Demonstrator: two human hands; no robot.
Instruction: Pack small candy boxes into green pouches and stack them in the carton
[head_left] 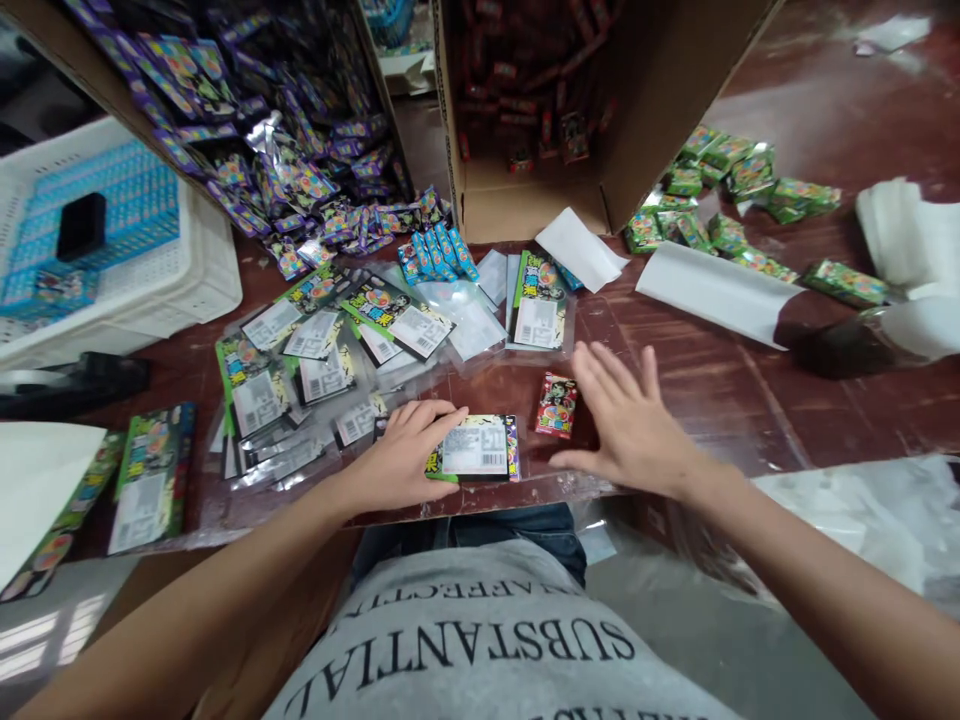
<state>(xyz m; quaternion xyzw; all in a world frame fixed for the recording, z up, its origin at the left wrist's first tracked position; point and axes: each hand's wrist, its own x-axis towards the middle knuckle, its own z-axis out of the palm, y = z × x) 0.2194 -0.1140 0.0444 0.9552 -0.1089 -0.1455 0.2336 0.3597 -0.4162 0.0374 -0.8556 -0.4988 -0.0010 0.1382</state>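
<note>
My left hand (pixel 411 455) lies over the left part of a black and green printed packet (pixel 480 447) with a white label, near the table's front edge. Its fingers are pressed together on the packet. To the right, my right hand (pixel 634 425) is spread with nothing in it, its thumb and fingers apart. A small red box (pixel 556 405) sits on the table just left of those spread fingers. Behind it lies a clear sleeve with a green and black card (pixel 538 300).
An open carton of purple packets (pixel 300 130) stands at the back left, beside a carton of red packets (pixel 525 100). Green packets (pixel 750 175) lie back right. Sleeved cards (pixel 259 395) overlap left of centre. A white basket (pixel 202 255) stands far left.
</note>
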